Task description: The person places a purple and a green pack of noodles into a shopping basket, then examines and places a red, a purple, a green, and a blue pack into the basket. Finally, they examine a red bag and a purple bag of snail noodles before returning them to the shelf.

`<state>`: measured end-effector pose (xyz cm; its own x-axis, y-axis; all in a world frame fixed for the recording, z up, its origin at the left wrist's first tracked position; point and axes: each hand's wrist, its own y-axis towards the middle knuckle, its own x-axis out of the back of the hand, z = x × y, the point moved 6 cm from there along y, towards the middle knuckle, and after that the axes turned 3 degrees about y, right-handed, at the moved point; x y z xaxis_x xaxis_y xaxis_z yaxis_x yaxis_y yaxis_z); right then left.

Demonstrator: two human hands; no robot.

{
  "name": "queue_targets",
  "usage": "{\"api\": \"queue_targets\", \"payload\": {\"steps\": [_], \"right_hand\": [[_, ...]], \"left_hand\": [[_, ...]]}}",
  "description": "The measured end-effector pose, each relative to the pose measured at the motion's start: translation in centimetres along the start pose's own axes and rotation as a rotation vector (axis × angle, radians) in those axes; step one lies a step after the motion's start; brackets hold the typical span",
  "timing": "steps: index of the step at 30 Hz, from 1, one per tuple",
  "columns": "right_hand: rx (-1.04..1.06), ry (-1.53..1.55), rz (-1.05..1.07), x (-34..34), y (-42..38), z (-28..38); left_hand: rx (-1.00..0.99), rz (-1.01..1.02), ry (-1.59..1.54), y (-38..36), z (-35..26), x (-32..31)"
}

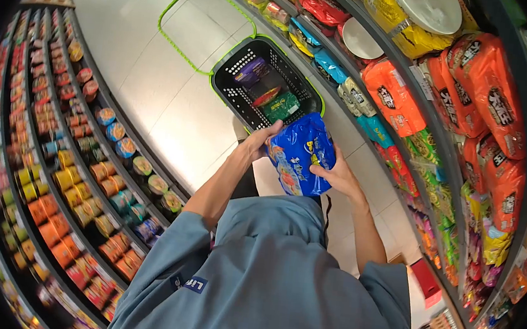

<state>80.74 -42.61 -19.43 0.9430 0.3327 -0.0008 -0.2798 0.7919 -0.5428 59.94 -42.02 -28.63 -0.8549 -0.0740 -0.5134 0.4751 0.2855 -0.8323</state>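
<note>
Between my two hands is a blue packet of instant noodles (pixel 302 155), held in front of my body. My left hand (pixel 262 140) grips its left edge, and my right hand (pixel 339 173) grips its right side with the thumb across the front. Just beyond the packet, a black shopping basket (pixel 224 75) stands on the floor, its green handle (pixel 174 47) folded out to the far side. Inside the basket lie a purple packet (pixel 251 71) and a green packet (pixel 282 106), with a red and yellow item (pixel 266 96) beside the green one.
Shelves of cup noodles (pixel 114 131) curve along the left. On the right, shelves hold orange multipacks (pixel 393 98) and other bagged noodles, with white bowls (pixel 427 9) on some packs. Pale tiled floor (pixel 144 89) runs between the shelves.
</note>
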Motion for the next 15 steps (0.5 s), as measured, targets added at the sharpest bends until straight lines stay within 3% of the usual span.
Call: {"api": "queue_targets", "payload": {"steps": [2,4,6,7,8,10,11,12,14,15], "right_hand": [[-0.056,0.148,-0.129,-2.4,3.1,-4.7],[-0.220,0.336,-0.307,-4.7,6.9,-10.9],[-0.144,0.472,-0.477,-7.7,10.2,-13.4],[-0.198,0.481,-0.596,-8.9,11.3,-13.5],[-0.124,0.525,-0.685,-10.2,13.5,-15.9],[-0.202,0.495,-0.874,-12.9,18.0,-25.0],[-0.242,0.553,-0.878,-13.9,19.9,-26.9],[-0.249,0.556,-0.882,-14.4,21.6,-26.7],[-0.385,0.595,-1.044,-15.0,23.5,-27.9],[-0.385,0.558,-1.086,-15.2,24.8,-29.3]], "left_hand": [[-0.131,-0.221,-0.313,1.1,-1.8,3.2],[-0.416,-0.130,-0.245,5.5,-2.9,5.3],[-0.010,-0.473,0.323,7.4,-3.7,8.2],[-0.196,-0.424,0.287,10.9,-3.4,10.3],[-0.186,-0.415,0.294,13.0,-3.6,11.8],[-0.161,-0.357,0.303,17.4,-4.6,14.7],[-0.159,-0.375,0.510,20.2,-4.6,16.8],[-0.151,-0.374,0.513,21.9,-5.1,18.0],[-0.104,-0.532,1.071,24.7,-6.0,20.3],[-0.078,-0.489,1.142,26.0,-5.8,21.0]]}}
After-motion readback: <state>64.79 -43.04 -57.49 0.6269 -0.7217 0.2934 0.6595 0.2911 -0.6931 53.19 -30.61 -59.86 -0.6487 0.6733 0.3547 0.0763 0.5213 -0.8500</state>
